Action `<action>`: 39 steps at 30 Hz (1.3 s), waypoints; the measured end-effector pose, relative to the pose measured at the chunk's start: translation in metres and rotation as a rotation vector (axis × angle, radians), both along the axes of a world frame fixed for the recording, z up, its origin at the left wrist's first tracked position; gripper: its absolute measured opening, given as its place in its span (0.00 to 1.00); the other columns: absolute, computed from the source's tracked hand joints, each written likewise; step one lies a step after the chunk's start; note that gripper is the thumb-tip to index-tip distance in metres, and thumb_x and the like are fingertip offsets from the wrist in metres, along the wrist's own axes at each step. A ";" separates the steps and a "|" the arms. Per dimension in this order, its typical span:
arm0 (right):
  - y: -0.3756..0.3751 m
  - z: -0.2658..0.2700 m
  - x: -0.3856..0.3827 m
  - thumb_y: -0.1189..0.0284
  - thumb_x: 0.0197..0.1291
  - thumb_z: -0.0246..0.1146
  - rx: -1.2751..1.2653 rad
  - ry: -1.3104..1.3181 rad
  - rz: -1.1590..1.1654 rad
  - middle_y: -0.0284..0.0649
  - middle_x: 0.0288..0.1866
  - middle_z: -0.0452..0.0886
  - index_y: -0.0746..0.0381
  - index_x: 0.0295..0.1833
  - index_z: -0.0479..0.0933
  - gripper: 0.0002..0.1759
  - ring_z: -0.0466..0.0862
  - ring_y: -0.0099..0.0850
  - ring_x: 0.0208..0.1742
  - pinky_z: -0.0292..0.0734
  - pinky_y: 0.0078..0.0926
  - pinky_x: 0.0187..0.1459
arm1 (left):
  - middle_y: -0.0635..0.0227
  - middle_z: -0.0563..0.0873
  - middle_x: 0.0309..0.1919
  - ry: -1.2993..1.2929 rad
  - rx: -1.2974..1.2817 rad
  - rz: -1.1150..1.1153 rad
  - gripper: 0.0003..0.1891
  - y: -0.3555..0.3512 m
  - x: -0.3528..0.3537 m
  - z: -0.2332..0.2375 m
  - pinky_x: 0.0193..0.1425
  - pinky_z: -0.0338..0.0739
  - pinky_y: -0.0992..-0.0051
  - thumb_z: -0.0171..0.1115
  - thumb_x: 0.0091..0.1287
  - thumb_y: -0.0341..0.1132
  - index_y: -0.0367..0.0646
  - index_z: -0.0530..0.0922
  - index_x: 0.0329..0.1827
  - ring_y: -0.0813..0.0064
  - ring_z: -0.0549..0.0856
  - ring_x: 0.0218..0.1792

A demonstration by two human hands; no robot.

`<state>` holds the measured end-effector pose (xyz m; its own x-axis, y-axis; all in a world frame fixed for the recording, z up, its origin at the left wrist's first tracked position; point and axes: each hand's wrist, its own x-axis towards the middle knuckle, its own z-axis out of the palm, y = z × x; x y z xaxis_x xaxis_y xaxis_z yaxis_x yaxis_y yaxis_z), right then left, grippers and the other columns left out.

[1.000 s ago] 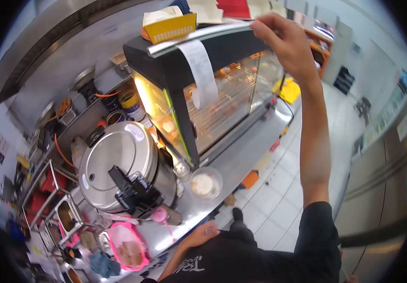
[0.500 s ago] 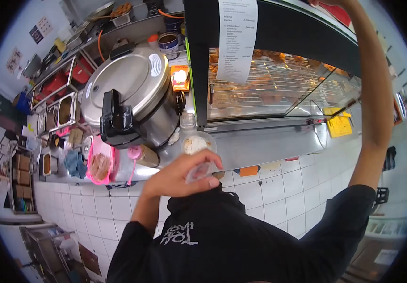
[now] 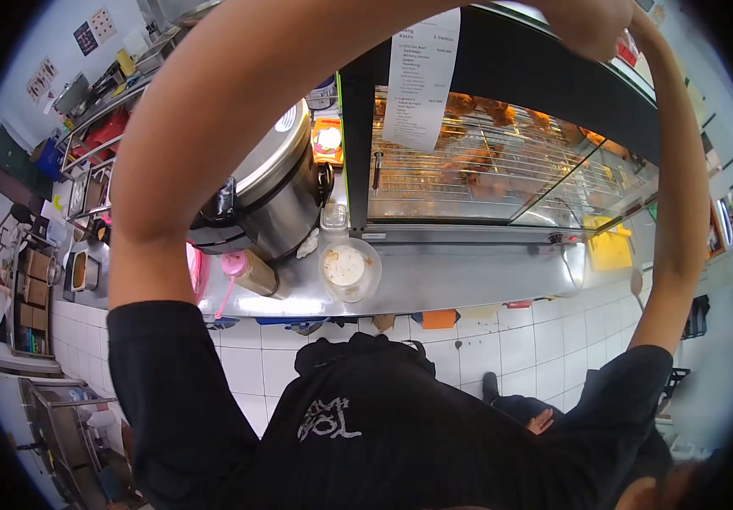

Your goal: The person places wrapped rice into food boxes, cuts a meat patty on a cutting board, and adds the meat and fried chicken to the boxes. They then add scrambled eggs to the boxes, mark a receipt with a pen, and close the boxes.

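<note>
My left arm reaches across the top of the head view, and my left hand (image 3: 589, 24) is at the top edge above the black-framed glass food cabinet (image 3: 511, 223). Its fingers are not clearly seen. My right arm rises along the right side to the same place; its hand is hidden or cut off there. A printed paper slip (image 3: 421, 81) hangs on the cabinet front, and browned food pieces (image 3: 496, 110) lie on the racks inside. On the metal counter (image 3: 460, 276) stands a clear round bowl (image 3: 350, 269) with white contents, beside a small clear container (image 3: 333, 217).
A large metal pot (image 3: 277, 204) is partly behind my left arm. Near it are a pink-topped bottle (image 3: 250, 272) and an orange packet (image 3: 327, 140). A yellow item (image 3: 610, 247) lies right of the cabinet. Another person's hand (image 3: 540, 421) and shoe show at lower right.
My left hand has moved from over the bowl up to the top right; the clear plastic item it held is no longer visible. The other person has come into view at lower right.
</note>
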<state>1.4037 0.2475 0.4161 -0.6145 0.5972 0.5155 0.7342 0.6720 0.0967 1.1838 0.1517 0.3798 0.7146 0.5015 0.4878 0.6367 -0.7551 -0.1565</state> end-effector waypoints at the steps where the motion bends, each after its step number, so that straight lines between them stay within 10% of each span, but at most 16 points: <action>1: -0.001 0.000 0.004 0.63 0.67 0.61 -0.034 0.028 0.024 0.50 0.46 0.81 0.65 0.48 0.76 0.15 0.79 0.39 0.49 0.73 0.40 0.51 | 0.63 0.78 0.53 0.101 -0.021 0.081 0.32 0.011 0.014 0.009 0.50 0.73 0.70 0.65 0.59 0.58 0.45 0.77 0.60 0.69 0.78 0.49; 6: -0.035 0.009 -0.009 0.62 0.69 0.60 -0.164 0.134 0.130 0.49 0.45 0.80 0.65 0.48 0.75 0.16 0.77 0.38 0.47 0.72 0.40 0.50 | 0.61 0.74 0.69 0.362 -0.080 0.249 0.36 0.033 0.051 0.025 0.68 0.72 0.67 0.61 0.61 0.60 0.49 0.75 0.68 0.63 0.76 0.66; 10: -0.072 0.030 -0.015 0.61 0.71 0.58 0.083 -0.059 -0.260 0.45 0.40 0.80 0.64 0.44 0.76 0.15 0.78 0.37 0.44 0.73 0.37 0.48 | 0.59 0.83 0.59 0.381 -0.033 0.247 0.30 0.033 0.052 0.021 0.66 0.72 0.67 0.58 0.63 0.58 0.50 0.79 0.64 0.63 0.80 0.62; 15: -0.154 0.032 0.012 0.59 0.73 0.54 0.881 -0.163 -0.235 0.43 0.40 0.79 0.64 0.45 0.75 0.17 0.79 0.37 0.44 0.74 0.34 0.47 | 0.57 0.85 0.56 0.321 -0.118 0.106 0.27 0.040 0.051 0.016 0.58 0.78 0.65 0.58 0.65 0.54 0.44 0.82 0.59 0.59 0.84 0.56; 19: -0.252 -0.004 0.060 0.60 0.74 0.51 1.110 0.215 -0.387 0.44 0.46 0.79 0.66 0.51 0.74 0.18 0.79 0.37 0.48 0.74 0.34 0.51 | 0.43 0.84 0.51 -0.378 0.086 -0.265 0.19 0.008 0.040 -0.021 0.51 0.82 0.61 0.59 0.63 0.33 0.40 0.81 0.57 0.54 0.88 0.45; 20: -0.274 -0.027 0.082 0.60 0.75 0.51 1.087 0.367 -0.409 0.44 0.47 0.79 0.66 0.53 0.74 0.19 0.79 0.37 0.49 0.75 0.34 0.52 | 0.41 0.83 0.50 -0.418 -0.437 -0.108 0.31 -0.055 0.026 -0.008 0.54 0.80 0.61 0.66 0.61 0.37 0.37 0.71 0.69 0.56 0.86 0.45; 21: -0.293 -0.058 0.105 0.60 0.75 0.50 1.030 0.558 -0.401 0.44 0.49 0.79 0.66 0.54 0.73 0.19 0.79 0.37 0.51 0.75 0.34 0.54 | 0.55 0.86 0.40 -0.707 0.203 -0.332 0.23 -0.034 0.048 -0.076 0.32 0.80 0.62 0.69 0.58 0.43 0.46 0.75 0.55 0.59 0.87 0.28; 22: -0.305 -0.096 0.126 0.61 0.75 0.49 0.918 0.818 -0.376 0.44 0.51 0.79 0.67 0.56 0.73 0.20 0.79 0.37 0.52 0.75 0.34 0.55 | 0.45 0.80 0.54 -0.771 0.238 -0.400 0.31 -0.060 0.041 -0.109 0.31 0.80 0.56 0.69 0.57 0.43 0.50 0.70 0.65 0.55 0.87 0.27; 26: -0.336 -0.275 0.153 0.61 0.76 0.46 0.227 1.950 0.010 0.45 0.57 0.79 0.68 0.61 0.72 0.22 0.80 0.36 0.56 0.75 0.33 0.59 | 0.49 0.58 0.77 -0.602 -0.363 -0.509 0.54 -0.114 0.023 -0.248 0.26 0.84 0.73 0.79 0.47 0.38 0.62 0.57 0.79 0.61 0.88 0.43; 28: -0.342 -0.358 0.140 0.62 0.77 0.45 -0.174 2.326 0.112 0.45 0.60 0.79 0.69 0.64 0.71 0.24 0.80 0.36 0.59 0.75 0.33 0.61 | 0.51 0.55 0.78 -0.687 -0.608 -0.492 0.52 -0.119 0.015 -0.326 0.43 0.85 0.64 0.78 0.51 0.37 0.59 0.55 0.79 0.48 0.81 0.57; 30: -0.333 -0.421 0.106 0.61 0.75 0.47 -0.535 2.427 -0.032 0.46 0.59 0.81 0.67 0.63 0.72 0.23 0.82 0.37 0.58 0.78 0.38 0.60 | 0.54 0.61 0.75 -0.777 -0.738 -0.367 0.48 -0.122 0.006 -0.388 0.52 0.84 0.64 0.79 0.53 0.41 0.52 0.60 0.76 0.56 0.81 0.60; 32: -0.314 -0.472 0.068 0.66 0.72 0.53 -0.779 2.638 -0.106 0.48 0.54 0.83 0.67 0.59 0.74 0.18 0.85 0.37 0.52 0.81 0.39 0.57 | 0.55 0.66 0.72 -0.862 -1.419 -0.348 0.39 -0.116 -0.008 -0.446 0.54 0.80 0.61 0.67 0.66 0.50 0.46 0.61 0.75 0.59 0.73 0.66; 34: -0.292 -0.580 0.095 0.79 0.70 0.52 -0.941 2.750 0.663 0.55 0.58 0.78 0.76 0.57 0.70 0.15 0.81 0.41 0.59 0.82 0.28 0.57 | 0.55 0.68 0.71 -1.115 -1.732 -0.203 0.37 -0.109 -0.010 -0.485 0.54 0.80 0.63 0.61 0.68 0.56 0.45 0.63 0.74 0.62 0.74 0.65; 35: -0.272 -0.569 0.074 0.83 0.67 0.52 -0.694 2.926 0.023 0.58 0.59 0.76 0.78 0.55 0.69 0.13 0.80 0.43 0.60 0.80 0.32 0.62 | 0.56 0.70 0.70 -1.386 -2.012 -0.038 0.36 -0.103 -0.008 -0.503 0.54 0.79 0.64 0.55 0.70 0.61 0.44 0.65 0.72 0.65 0.74 0.64; 39: -0.208 -0.561 0.030 0.80 0.70 0.48 -0.597 3.199 -0.122 0.64 0.64 0.70 0.79 0.52 0.64 0.12 0.73 0.56 0.67 0.73 0.46 0.70 | 0.62 0.78 0.59 -1.842 -1.723 0.604 0.31 -0.080 0.019 -0.570 0.51 0.78 0.72 0.51 0.73 0.58 0.40 0.72 0.64 0.78 0.79 0.42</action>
